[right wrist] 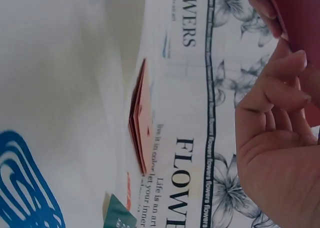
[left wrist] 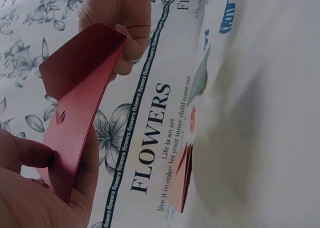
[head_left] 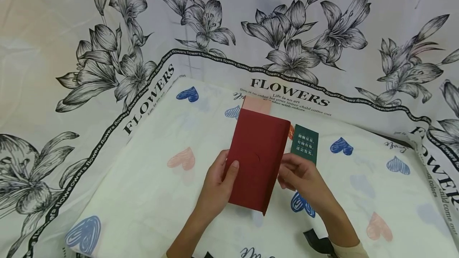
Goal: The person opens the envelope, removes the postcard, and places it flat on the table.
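My left hand (head_left: 218,182) grips a red paper envelope (head_left: 258,158) by its left edge, thumb on the front and fingers behind. In the left wrist view the red envelope (left wrist: 82,118) has a folded flap and a small curved slit. At its right edge is my right hand (head_left: 299,172), fingers bent, their tips at the flap's edge. In the right wrist view, the curled fingers of the right hand (right wrist: 280,133) partly cover the red envelope (right wrist: 297,23).
A pink folded paper envelope (head_left: 259,104) lies behind the red one, partly hidden by it. To its right is a dark green card (head_left: 305,142) with white writing. Both lie on a white cloth (head_left: 143,194) with printed hearts; flower-printed fabric (head_left: 222,19) rises around it.
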`<action>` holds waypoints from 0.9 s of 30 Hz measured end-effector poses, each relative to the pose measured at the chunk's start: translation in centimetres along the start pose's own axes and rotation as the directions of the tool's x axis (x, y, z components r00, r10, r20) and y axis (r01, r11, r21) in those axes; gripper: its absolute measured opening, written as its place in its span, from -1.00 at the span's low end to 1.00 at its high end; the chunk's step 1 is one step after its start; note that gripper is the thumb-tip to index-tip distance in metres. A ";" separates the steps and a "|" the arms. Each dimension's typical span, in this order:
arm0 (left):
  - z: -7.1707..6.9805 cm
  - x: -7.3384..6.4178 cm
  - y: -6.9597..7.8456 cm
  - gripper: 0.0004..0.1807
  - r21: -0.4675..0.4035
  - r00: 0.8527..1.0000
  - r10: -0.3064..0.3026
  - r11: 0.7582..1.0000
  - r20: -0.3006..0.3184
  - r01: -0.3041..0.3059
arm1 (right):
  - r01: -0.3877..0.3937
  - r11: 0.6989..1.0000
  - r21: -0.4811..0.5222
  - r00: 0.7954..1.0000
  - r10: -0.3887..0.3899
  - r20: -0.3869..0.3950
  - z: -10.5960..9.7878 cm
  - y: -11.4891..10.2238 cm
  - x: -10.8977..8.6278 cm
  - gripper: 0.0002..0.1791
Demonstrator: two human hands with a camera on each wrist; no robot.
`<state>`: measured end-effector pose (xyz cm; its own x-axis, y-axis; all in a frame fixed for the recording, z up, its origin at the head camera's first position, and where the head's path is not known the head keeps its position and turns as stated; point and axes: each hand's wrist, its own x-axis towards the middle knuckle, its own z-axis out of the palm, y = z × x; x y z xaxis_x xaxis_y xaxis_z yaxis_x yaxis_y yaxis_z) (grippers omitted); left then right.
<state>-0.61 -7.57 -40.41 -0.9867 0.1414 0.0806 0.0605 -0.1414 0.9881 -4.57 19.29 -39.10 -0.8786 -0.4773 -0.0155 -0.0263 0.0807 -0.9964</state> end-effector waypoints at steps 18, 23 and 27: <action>1.1 -0.3 -0.5 -0.31 0.431 0.992 0.109 0.900 -0.065 -0.071 | -0.029 0.997 -0.071 0.987 0.018 -0.160 1.8 -0.4 0.0 -0.77; 1.4 -0.3 -0.4 -0.21 0.554 0.979 0.169 0.829 -0.111 -0.080 | -0.013 0.995 -0.100 0.984 -0.006 -0.180 2.2 -0.8 -0.2 -0.78; 1.5 -0.2 -0.4 -0.22 0.536 0.981 0.172 0.838 -0.093 -0.096 | -0.026 0.995 -0.100 0.981 0.006 -0.193 2.2 -1.0 -0.3 -0.78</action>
<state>-0.18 -6.11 -40.64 -0.9713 0.0233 0.2368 0.2267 0.3935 0.8909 -3.19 17.41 -38.33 -0.9543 -0.2987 -0.0049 -0.0513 0.1801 -0.9823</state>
